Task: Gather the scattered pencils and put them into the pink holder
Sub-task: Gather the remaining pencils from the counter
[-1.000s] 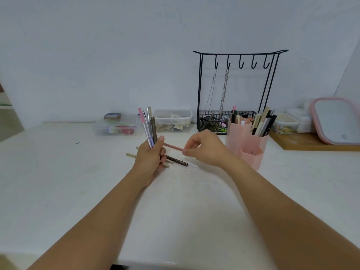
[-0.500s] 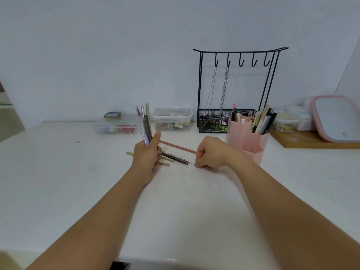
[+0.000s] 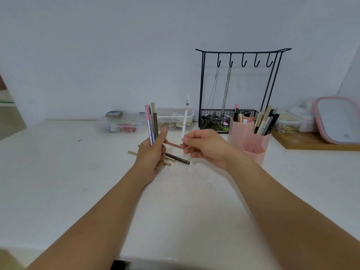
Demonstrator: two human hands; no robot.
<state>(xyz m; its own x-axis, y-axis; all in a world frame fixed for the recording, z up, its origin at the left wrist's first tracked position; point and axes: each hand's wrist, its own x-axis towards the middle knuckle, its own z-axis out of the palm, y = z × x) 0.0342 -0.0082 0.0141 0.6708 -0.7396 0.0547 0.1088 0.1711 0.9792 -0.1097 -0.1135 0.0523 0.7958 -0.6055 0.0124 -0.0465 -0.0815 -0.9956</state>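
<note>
While the left hand (image 3: 151,155) grips an upright bundle of pink, silver and olive pencils (image 3: 151,121), the right hand (image 3: 206,147) pinches a slim white pencil (image 3: 185,118) upright; dark brown pencil (image 3: 178,158) lies on the white surface (image 3: 185,201); pink plastic holder (image 3: 251,145) stands just right.

No legible text (pencil print blurred)
</note>
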